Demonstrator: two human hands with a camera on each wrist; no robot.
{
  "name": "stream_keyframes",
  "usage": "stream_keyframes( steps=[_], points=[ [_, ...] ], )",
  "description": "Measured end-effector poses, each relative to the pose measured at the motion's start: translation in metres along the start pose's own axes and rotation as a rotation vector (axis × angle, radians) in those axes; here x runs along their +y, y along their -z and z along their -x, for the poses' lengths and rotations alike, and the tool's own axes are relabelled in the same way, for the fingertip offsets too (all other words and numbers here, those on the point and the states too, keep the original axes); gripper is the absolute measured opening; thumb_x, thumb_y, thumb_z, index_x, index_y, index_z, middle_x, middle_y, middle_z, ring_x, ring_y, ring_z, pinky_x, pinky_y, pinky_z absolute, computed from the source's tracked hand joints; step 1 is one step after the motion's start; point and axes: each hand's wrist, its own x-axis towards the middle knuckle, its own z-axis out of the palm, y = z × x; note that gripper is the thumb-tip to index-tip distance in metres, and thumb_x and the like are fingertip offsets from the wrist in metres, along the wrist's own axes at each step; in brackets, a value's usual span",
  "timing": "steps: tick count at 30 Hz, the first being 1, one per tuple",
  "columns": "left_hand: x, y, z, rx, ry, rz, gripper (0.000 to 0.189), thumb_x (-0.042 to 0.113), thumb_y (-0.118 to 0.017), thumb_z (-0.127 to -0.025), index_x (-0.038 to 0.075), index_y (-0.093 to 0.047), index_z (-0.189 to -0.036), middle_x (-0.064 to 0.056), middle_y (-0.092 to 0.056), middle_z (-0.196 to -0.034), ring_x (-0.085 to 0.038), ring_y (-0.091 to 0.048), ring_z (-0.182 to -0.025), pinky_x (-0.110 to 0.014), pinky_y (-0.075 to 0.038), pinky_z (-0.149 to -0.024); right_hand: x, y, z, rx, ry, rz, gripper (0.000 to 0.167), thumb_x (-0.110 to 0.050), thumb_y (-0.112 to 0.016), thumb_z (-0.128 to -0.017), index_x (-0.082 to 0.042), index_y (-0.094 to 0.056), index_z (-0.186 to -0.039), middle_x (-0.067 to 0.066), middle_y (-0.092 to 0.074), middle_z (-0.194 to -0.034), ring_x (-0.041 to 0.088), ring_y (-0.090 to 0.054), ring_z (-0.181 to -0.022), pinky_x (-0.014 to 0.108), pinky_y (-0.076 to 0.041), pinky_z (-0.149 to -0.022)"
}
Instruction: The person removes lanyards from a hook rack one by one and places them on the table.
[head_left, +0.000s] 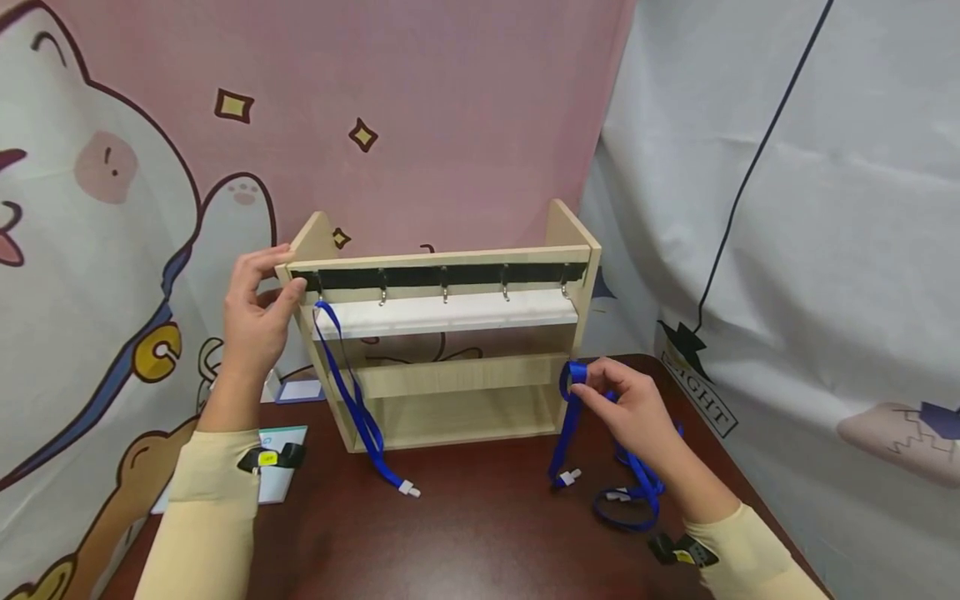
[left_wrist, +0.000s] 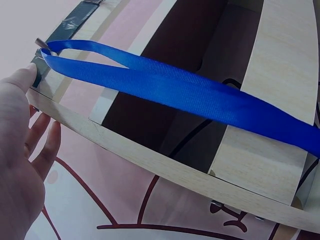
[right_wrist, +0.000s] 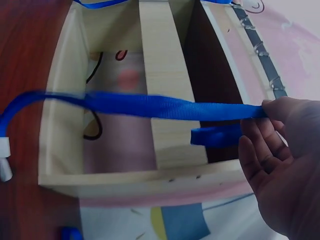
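Note:
A light wooden rack (head_left: pixel 420 377) stands on the table, with a row of metal hooks on a dark strip (head_left: pixel 412 276) along its top front. My left hand (head_left: pixel 258 304) grips the rack's upper left corner, thumb in front and fingers round the side. From the leftmost hook hangs a blue lanyard (head_left: pixel 352 400), its white clip resting on the table. Right of the rack, my right hand (head_left: pixel 626 404) pinches a second blue lanyard (right_wrist: pixel 165 106) near its loop, the strap hanging down to a white clip (head_left: pixel 567 477). The other visible hooks carry nothing.
More blue lanyard (head_left: pixel 637 500) lies loosely coiled on the dark red-brown table (head_left: pixel 465 533) below my right hand. A white and teal sheet (head_left: pixel 281 475) and a blue-edged card (head_left: pixel 300 391) lie left of the rack. Printed cloth walls (head_left: pixel 465 108) stand close behind and at both sides.

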Motion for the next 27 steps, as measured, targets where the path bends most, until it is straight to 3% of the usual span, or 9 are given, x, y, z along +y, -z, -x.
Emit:
stream_keyframes(
  steps=[8,12,17,27],
  points=[
    [-0.001,0.001,-0.001,-0.002,0.000,0.002,0.036,0.007,-0.072,-0.106,0.004,-0.068,-0.142,-0.002,-0.058,-0.154,-0.015,-0.055,-0.130,-0.027,-0.047,-0.096,0.016,0.019,0.021,-0.037,-0.129,0.046,0.014,-0.007,-0.082,-0.101,-0.017,-0.072,-0.098,-0.004,-0.066,-0.083,0.014,-0.059,-0.071,0.024,-0.048,-0.062],
    [-0.001,0.001,-0.001,-0.005,-0.001,-0.001,0.036,0.008,-0.073,-0.106,0.005,-0.068,-0.142,0.001,-0.058,-0.154,-0.015,-0.055,-0.131,-0.027,-0.047,-0.097,0.026,0.027,0.030,-0.088,-0.151,0.094,0.016,-0.009,-0.082,-0.101,-0.019,-0.070,-0.097,-0.007,-0.061,-0.078,0.012,-0.055,-0.069,0.025,-0.045,-0.061],
    [0.001,0.001,-0.001,-0.005,0.005,-0.007,0.036,0.008,-0.072,-0.107,0.004,-0.068,-0.142,0.001,-0.058,-0.154,-0.015,-0.055,-0.131,-0.027,-0.047,-0.097,0.040,0.033,0.039,-0.134,-0.117,0.146,0.024,-0.006,-0.083,-0.099,-0.022,-0.068,-0.092,-0.010,-0.059,-0.079,0.010,-0.053,-0.069,0.026,-0.043,-0.060],
    [0.002,0.000,0.001,-0.007,0.010,-0.022,0.035,0.007,-0.071,-0.108,0.004,-0.067,-0.142,-0.001,-0.057,-0.155,-0.015,-0.054,-0.131,-0.026,-0.047,-0.097,0.080,0.029,0.049,-0.220,-0.005,0.257,0.021,-0.001,-0.088,-0.093,-0.019,-0.078,-0.097,-0.012,-0.072,-0.096,0.004,-0.061,-0.082,0.031,-0.054,-0.069]
  ],
)
